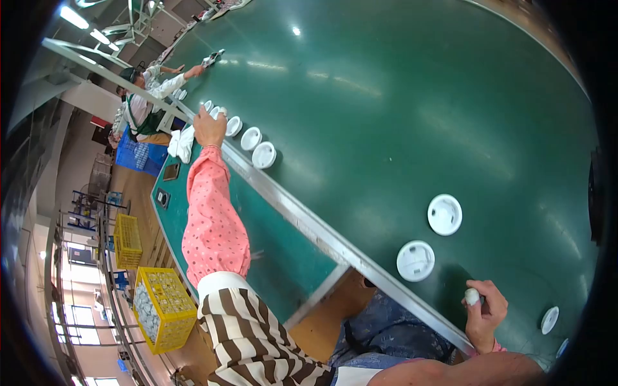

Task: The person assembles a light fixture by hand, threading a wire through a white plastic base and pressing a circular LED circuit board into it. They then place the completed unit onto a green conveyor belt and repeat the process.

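My left hand [210,130], in a pink dotted sleeve cover [214,219], reaches far along the work surface's metal edge. Its fingers are closed at a white round plastic cover [217,114], partly hidden by the hand. Beside it runs a row of similar covers, the nearest being a white dished cover [264,155]. My right hand [487,315] hangs near my body with curled fingers. A white cap sits on a digit of it; whether anything is pinched there is hidden. Two white covers, one a cover with a dark hole [445,215], the other a cover [416,261], lie left of it.
A green work surface [386,128] with a metal rail [302,225] fills the middle. More covers [550,320] lie at the right. A co-worker [145,106] works at the far left. A white cloth [181,143], a phone [171,172] and yellow crates [164,309] are left of the rail.
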{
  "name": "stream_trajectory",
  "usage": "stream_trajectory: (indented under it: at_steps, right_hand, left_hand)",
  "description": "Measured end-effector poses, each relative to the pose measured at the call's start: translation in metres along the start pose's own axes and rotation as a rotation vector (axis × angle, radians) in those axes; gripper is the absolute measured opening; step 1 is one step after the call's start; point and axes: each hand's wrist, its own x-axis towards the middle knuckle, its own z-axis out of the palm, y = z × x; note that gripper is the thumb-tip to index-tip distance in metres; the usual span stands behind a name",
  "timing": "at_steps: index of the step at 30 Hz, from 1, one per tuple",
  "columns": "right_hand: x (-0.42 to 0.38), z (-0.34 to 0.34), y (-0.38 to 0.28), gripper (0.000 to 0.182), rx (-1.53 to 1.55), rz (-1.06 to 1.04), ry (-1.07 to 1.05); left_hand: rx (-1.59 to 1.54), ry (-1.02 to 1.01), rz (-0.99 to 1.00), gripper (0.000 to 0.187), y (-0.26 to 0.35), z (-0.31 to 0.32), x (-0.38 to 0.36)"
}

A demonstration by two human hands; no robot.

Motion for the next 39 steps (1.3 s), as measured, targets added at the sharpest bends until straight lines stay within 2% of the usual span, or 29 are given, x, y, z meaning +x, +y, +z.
stream_trajectory:
  at_steps: [1,3,9,16,21,27,28,32,35,39]
  right_hand:
    - [0.002,-0.013,-0.008,0.021,-0.002,0.014,0.010]
    - [0.041,0.003,-0.019,0.018,-0.025,0.012,-0.028]
    - [0.112,0.028,-0.047,0.017,-0.093,0.009,-0.123]
    - [0.176,0.063,-0.071,0.015,-0.093,0.085,-0.211]
    - [0.208,0.095,-0.090,0.014,-0.170,0.154,-0.246]
    - [0.236,0.120,-0.086,0.014,-0.181,0.285,-0.185]
    - [0.243,0.124,-0.084,0.015,-0.187,0.282,-0.188]
    - [0.252,0.136,-0.068,0.016,-0.189,0.301,-0.161]
    - [0.266,0.152,-0.061,0.018,-0.162,0.360,-0.194]
    - [0.270,0.160,-0.057,0.018,-0.168,0.366,-0.259]
  left_hand:
    - [0.028,-0.035,-0.005,0.071,0.007,-0.003,0.006]
    - [0.072,-0.076,0.003,0.077,-0.002,0.028,0.044]
    - [0.181,-0.243,0.047,0.068,-0.034,0.069,0.080]
    - [0.002,-0.386,-0.039,0.075,-0.079,0.116,0.111]
    - [0.005,-0.467,-0.118,0.083,-0.068,0.152,0.147]
    - [0.078,-0.526,-0.221,0.099,-0.084,0.188,0.171]
    - [0.084,-0.569,-0.255,0.106,-0.089,0.194,0.179]
    - [0.065,-0.605,-0.321,0.112,-0.109,0.217,0.188]
    - [0.003,-0.624,-0.337,0.113,-0.120,0.260,0.195]
    - [-0.105,-0.650,-0.308,0.109,-0.088,0.264,0.206]
